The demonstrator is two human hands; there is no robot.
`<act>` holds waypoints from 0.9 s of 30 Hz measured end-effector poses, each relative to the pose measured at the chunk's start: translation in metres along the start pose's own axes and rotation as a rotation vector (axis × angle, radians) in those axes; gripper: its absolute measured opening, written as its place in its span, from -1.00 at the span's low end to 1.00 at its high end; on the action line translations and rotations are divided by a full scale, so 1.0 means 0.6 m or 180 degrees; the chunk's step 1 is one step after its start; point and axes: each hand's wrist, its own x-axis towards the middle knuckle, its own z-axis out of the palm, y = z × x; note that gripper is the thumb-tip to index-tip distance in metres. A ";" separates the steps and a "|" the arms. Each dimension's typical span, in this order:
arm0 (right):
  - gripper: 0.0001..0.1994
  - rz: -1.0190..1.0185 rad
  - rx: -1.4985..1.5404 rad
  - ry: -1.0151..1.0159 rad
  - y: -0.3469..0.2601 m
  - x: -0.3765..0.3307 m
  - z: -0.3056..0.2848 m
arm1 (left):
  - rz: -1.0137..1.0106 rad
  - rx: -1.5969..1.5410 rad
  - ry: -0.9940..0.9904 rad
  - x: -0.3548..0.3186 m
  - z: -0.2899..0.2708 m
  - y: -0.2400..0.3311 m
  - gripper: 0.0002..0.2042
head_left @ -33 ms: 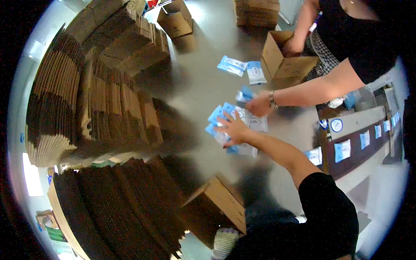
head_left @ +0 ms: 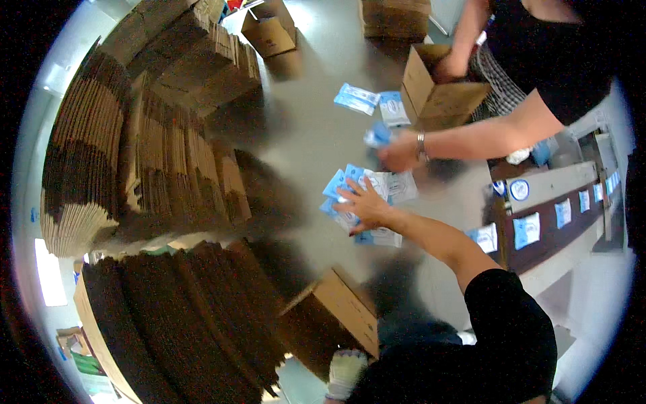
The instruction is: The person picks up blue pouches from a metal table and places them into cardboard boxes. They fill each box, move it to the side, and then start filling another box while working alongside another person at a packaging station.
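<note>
my right hand [head_left: 365,205] lay splayed over packs [head_left: 335,183], left hand [head_left: 347,369] by a box [head_left: 348,310], couldn't tell its grip

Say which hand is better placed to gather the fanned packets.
Probably the right hand: it lies spread over the packets, while the gloved left hand is down by the nearest cardboard box.

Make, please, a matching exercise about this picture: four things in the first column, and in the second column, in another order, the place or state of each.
Column one:
1. Right hand
2. Left hand
3. Co-worker's outstretched hand
4. Dark belt

Column two:
A. bearing a row of packets
B. gloved, beside an open cardboard box
C. fingers spread over a pile of packets
D. with a blurred blue-and-white packet at its fingertips

Right pairs: 1-C, 2-B, 3-D, 4-A
</note>
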 end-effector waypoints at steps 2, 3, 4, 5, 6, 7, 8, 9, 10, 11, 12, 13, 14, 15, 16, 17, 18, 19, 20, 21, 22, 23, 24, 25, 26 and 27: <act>-0.17 -0.0438 -0.0033 -0.0417 -0.049 -0.080 -0.010 | 0.0088 0.0152 0.0030 -0.012 -0.021 0.006 -0.91; -0.17 -0.0397 0.0009 -0.0481 -0.063 -0.119 -0.005 | 0.0033 0.0248 -0.0245 -0.002 -0.031 0.000 -0.91; -0.17 -0.0644 0.0085 -0.0609 -0.075 -0.153 -0.006 | 0.0073 0.0235 -0.0168 -0.008 -0.016 -0.001 -0.92; -0.17 -0.0894 0.0155 -0.0736 -0.085 -0.181 -0.006 | 0.0125 0.0297 0.0220 -0.012 0.005 -0.008 -0.92; -0.23 -0.0941 0.0436 0.0070 -0.088 -0.203 0.021 | 0.0120 0.0344 0.0355 -0.015 0.008 -0.007 -0.93; -0.23 -0.0926 0.0435 0.0049 -0.077 -0.211 0.044 | 0.0108 0.0386 0.0492 -0.019 0.006 -0.005 -0.93; -0.25 -0.0135 0.0955 0.0282 -0.055 -0.204 0.064 | 0.0063 0.0393 0.0375 -0.022 0.004 -0.004 -0.93; -0.26 0.0668 0.1445 0.0507 -0.035 -0.200 0.069 | 0.0022 0.0394 0.0268 -0.021 0.000 0.000 -0.93; -0.30 0.0842 0.0716 -0.0426 -0.038 -0.196 0.044 | -0.0021 0.0307 0.0162 -0.025 -0.004 0.002 -0.93; -0.33 0.0997 -0.0027 -0.1321 -0.048 -0.191 0.016 | -0.0014 0.0362 0.0308 -0.029 0.013 0.000 -0.93; -0.33 0.1001 -0.0040 -0.1314 -0.043 -0.184 0.016 | 0.0015 0.0411 0.0461 -0.029 0.018 -0.002 -0.93; -0.36 0.1320 0.0433 -0.1152 -0.039 -0.179 0.021 | 0.0045 0.0462 0.0616 -0.030 0.022 -0.003 -0.93; -0.39 0.1613 0.0903 -0.0997 -0.042 -0.180 0.030 | 0.0030 0.0448 0.0630 -0.033 0.030 -0.001 -0.93; -0.39 0.1602 0.0885 -0.1003 -0.052 -0.186 0.042 | 0.0046 0.0425 0.0732 -0.036 0.039 0.000 -0.92; -0.45 0.0898 0.0872 -0.0358 -0.063 -0.193 0.055 | 0.0068 0.0404 0.0835 -0.037 0.046 0.002 -0.92; -0.50 0.0199 0.0856 0.0267 -0.078 -0.204 0.082 | 0.0070 0.0384 0.0836 -0.041 0.058 0.005 -0.92; -0.47 0.0373 0.0507 0.0219 -0.085 -0.213 0.113 | 0.0067 0.0478 0.0863 -0.038 0.065 0.009 -0.92; -0.43 0.0536 0.0162 0.0164 -0.094 -0.222 0.143 | 0.0050 0.0580 0.0899 -0.034 0.069 0.011 -0.92; -0.37 0.0783 0.0657 -0.0236 -0.138 -0.203 0.094 | -0.0025 0.0434 0.0887 -0.039 0.083 0.003 -0.91; -0.30 0.1057 0.1149 -0.0626 -0.167 -0.200 0.046 | -0.0078 0.0409 0.0897 -0.042 0.083 0.006 -0.91; -0.21 0.1151 0.1369 -0.0655 -0.163 -0.210 0.023 | -0.0087 0.0378 0.0904 -0.044 0.074 0.012 -0.90; -0.21 0.1141 0.1370 -0.0670 -0.174 -0.218 -0.005 | -0.0126 0.0358 0.0922 -0.045 0.067 0.016 -0.90; -0.24 0.1162 0.1203 -0.0864 -0.188 -0.226 -0.031 | -0.0058 0.0267 0.0942 -0.046 0.073 0.014 -0.88; -0.26 0.1207 0.1106 -0.0916 -0.188 -0.238 -0.025 | -0.0028 0.0291 0.0954 -0.042 0.067 0.021 -0.88; -0.27 0.1242 0.1031 -0.0976 -0.188 -0.252 -0.018 | -0.0076 0.0330 0.0931 -0.037 0.058 0.030 -0.87; -0.25 0.1312 0.0852 -0.1179 -0.186 -0.271 0.039 | -0.0113 0.0376 0.0904 -0.034 0.051 0.039 -0.87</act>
